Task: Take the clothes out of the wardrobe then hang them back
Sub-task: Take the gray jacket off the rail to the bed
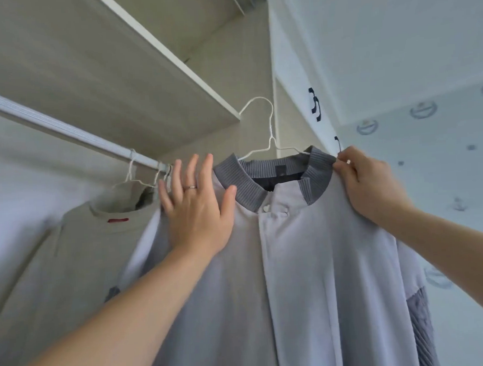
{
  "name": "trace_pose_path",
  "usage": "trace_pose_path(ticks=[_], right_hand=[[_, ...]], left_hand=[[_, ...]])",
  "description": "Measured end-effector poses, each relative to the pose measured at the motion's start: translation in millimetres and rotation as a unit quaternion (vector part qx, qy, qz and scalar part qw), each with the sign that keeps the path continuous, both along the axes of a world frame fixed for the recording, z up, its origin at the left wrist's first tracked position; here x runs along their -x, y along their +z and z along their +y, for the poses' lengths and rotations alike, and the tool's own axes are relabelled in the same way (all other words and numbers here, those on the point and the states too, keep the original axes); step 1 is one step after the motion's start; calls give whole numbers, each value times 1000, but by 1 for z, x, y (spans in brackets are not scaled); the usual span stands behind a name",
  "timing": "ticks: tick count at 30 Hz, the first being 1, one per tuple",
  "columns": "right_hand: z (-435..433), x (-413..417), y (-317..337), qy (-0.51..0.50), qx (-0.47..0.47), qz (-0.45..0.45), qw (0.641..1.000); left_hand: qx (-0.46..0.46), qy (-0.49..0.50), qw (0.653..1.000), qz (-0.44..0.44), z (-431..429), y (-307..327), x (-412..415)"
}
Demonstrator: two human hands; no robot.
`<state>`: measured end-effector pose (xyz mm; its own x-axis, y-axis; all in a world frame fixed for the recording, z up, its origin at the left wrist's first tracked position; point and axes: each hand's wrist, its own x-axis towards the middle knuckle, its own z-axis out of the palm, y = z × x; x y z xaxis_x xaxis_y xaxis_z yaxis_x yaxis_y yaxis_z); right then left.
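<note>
A pale lilac jacket [310, 258] with a grey ribbed collar hangs on a white wire hanger [265, 130], whose hook is in the air to the right of the wardrobe rail [61, 128], not on it. My right hand [367, 180] pinches the jacket's right shoulder at the hanger's end. My left hand [196, 208] lies flat with fingers spread on the jacket's left shoulder. A beige top [70, 264] with a red neck label hangs on the rail at the left.
A beige wardrobe shelf [100, 64] runs above the rail. Several white hanger hooks [163, 170] crowd the rail's right end behind my left hand. A wall with grey emblem wallpaper [430, 143] stands at the right.
</note>
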<state>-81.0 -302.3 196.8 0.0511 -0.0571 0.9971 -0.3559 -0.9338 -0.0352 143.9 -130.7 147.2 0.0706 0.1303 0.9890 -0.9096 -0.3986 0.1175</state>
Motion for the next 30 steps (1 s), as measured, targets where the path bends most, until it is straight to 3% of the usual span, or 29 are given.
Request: trace_pose_path(ticks=[6,13,19,30], right_hand=[[-71,140,-14,-130,17,-21,991],[-138,307,-49,-264,-13,0,964],[-185,427,-103,-368,-84,12,926],[-244,536,-262,-479,-228,3,848]], left_hand=[[-33,-135,990,-2,-107,-9,118],[-108,-308,945,15,-244,-47,251],[-216,-459,860,52,-354,-95,350],[-376,-575,725,42,-547,-237,464]])
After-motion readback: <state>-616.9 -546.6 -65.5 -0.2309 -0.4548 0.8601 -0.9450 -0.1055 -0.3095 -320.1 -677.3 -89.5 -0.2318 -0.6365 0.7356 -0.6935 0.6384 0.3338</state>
